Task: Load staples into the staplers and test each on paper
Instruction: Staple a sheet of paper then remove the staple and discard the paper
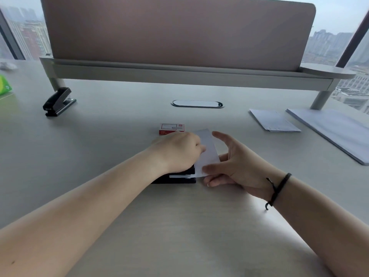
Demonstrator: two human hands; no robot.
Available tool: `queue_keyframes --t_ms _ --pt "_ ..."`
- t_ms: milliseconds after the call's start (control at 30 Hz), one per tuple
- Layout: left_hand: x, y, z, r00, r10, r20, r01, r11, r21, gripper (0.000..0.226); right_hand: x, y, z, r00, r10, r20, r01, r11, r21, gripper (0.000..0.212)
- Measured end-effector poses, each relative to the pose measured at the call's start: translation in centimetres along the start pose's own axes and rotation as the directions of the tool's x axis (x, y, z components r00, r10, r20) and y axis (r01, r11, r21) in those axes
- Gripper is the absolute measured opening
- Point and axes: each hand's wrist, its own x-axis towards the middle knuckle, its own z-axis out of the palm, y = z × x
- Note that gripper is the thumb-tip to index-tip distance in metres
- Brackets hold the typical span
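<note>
A: Pressing down on the stapler, is that what the left hand does?

B: It lies on top of it, knuckles up, fingers curled over the far end; forearm runs in from 7 o'clock. Whether that grip closes round the stapler or only bears on it, I cannot tell.

A: And the right hand?

B: It comes in from 4 o'clock, wrist bent, with a dark cord bracelet. Thumb and lower fingers pinch the near end of a paper slip; the forefinger stands free, pointing to 11 o'clock.

A: Where does the slip go?

B: Its near edge sits at the stapler's mouth, the rest tilting up toward 12 o'clock, between both hands.

A: Other things on the tabletop?

B: A red staple box just beyond the left hand, at 12 o'clock. A second stapler far off at 10 o'clock. Paper sheets and a stack at 2 o'clock.
</note>
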Motion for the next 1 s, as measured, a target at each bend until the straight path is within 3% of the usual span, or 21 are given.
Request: queue_keyframes --t_ms 367,600,700,1000 --pt "0.1 0.3 0.0 0.997 -0.040 0.062 0.028 0.982 0.188 0.017 0.1 -0.2 -0.2 0.999 0.050 0.007 -0.050 0.998 0.036 0.087" --pt "0.0 1.0 -0.3 0.996 -0.057 0.067 0.031 0.941 0.338 0.018 -0.1 -0.3 0.1 0.999 0.050 -0.010 -0.050 0.998 0.032 0.083" --pt "-0.4 1.1 -0.3 0.997 -0.027 0.075 0.004 0.957 0.290 0.009 -0.1 -0.2 0.3 0.999 0.038 -0.025 -0.037 0.999 0.016 0.083" --pt "-0.4 0.3 0.3 0.999 -0.012 0.032 0.008 0.992 0.128 0.014 -0.1 0.0 2.2 0.997 0.016 -0.072 -0.023 0.994 -0.106 0.085"
